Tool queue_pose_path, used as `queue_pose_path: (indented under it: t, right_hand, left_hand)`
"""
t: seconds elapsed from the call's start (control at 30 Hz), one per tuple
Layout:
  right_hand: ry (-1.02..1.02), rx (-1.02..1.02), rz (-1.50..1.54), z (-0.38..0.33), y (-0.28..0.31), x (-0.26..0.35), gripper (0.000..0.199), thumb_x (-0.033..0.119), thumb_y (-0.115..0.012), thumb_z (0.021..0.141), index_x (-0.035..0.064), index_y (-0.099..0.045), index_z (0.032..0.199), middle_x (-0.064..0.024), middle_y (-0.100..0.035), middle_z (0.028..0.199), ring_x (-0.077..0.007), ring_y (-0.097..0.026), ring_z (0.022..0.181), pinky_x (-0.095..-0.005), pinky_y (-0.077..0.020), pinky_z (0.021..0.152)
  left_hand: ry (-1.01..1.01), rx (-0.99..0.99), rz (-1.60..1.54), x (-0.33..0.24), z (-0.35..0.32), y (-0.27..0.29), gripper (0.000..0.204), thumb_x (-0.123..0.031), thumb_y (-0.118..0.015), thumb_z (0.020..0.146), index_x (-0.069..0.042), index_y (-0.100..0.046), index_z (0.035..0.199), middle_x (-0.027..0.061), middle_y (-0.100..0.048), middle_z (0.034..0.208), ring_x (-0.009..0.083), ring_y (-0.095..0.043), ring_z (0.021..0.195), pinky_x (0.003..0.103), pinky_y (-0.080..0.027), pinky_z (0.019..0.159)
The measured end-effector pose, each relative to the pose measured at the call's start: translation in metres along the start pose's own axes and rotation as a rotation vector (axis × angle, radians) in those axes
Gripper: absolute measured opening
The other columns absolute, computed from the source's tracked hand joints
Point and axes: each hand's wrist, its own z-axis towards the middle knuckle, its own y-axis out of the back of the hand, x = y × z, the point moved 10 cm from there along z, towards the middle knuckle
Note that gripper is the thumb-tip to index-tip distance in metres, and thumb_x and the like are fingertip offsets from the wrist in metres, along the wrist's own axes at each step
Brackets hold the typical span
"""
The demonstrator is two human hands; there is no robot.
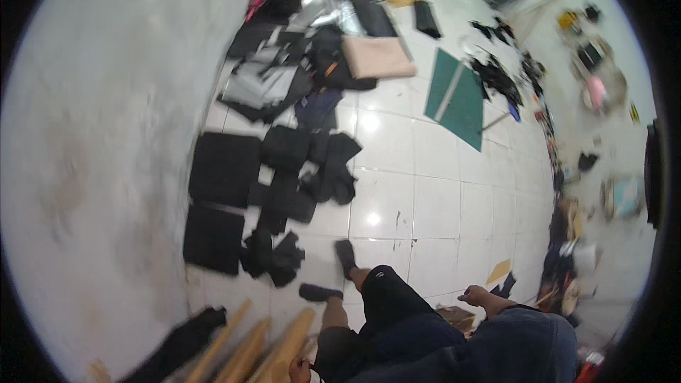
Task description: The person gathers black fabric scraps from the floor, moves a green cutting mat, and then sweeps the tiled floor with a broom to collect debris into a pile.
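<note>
floor tiles [433, 206]: glossy white. fabric pieces [223, 170]: black, plain. folded cloth [377, 57]: pale pink. cutting mat [460, 96]: dark green. wooden strips [245, 351]: light tan. socks [345, 255]: black. shorts [390, 298]: black.

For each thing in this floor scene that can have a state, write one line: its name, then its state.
right hand: empty, fingers loosely curled, held above the floor
left hand: at the lower edge, mostly cut off, grip unclear
black fabric pieces: laid flat on the tiles by the wall
pink cloth: folded, lying flat
green cutting mat: flat, a pale ruler lying across it
wooden strips: lying side by side
</note>
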Motion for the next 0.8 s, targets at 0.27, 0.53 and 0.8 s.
queue_pose_path:
  t: [0.27, 0.53, 0.8]
  right_hand:
    - [0.038, 0.199, 0.785, -0.025, -0.069, 0.032, 0.051, 0.047, -0.065, 0.073, 0.0028, -0.062, 0.1, -0.0099, -0.063, 0.077, -0.0201, -0.06, 0.064, -0.0323, -0.0486, 0.055]
    - [0.014, 0.04, 1.107, 0.009, -0.1, -0.105, 0.042, 0.034, -0.062, 0.08, 0.0004, -0.056, 0.104, -0.0127, -0.062, 0.084, -0.0219, -0.061, 0.072, -0.0355, -0.0509, 0.059]
    - [-0.335, -0.199, 1.335, 0.091, -0.11, -0.274, 0.041, 0.034, -0.064, 0.076, -0.002, -0.058, 0.094, -0.0108, -0.059, 0.072, -0.0184, -0.055, 0.058, -0.0331, -0.0464, 0.05]
  left_hand:
    - [-0.047, -0.305, 0.145, -0.207, 0.001, 0.094, 0.032, -0.026, -0.056, 0.083, -0.002, -0.054, 0.104, 0.0126, -0.056, 0.093, 0.0222, -0.056, 0.076, 0.037, -0.045, 0.068]
    - [0.067, -0.272, 0.274, -0.287, -0.026, -0.055, 0.035, -0.025, -0.058, 0.078, -0.001, -0.056, 0.104, 0.0074, -0.058, 0.081, 0.0153, -0.053, 0.06, 0.027, -0.041, 0.047]
    - [-0.18, -0.024, 0.468, -0.43, 0.001, -0.248, 0.037, -0.021, -0.06, 0.079, 0.002, -0.056, 0.107, 0.0078, -0.059, 0.085, 0.0139, -0.054, 0.069, 0.026, -0.043, 0.06]
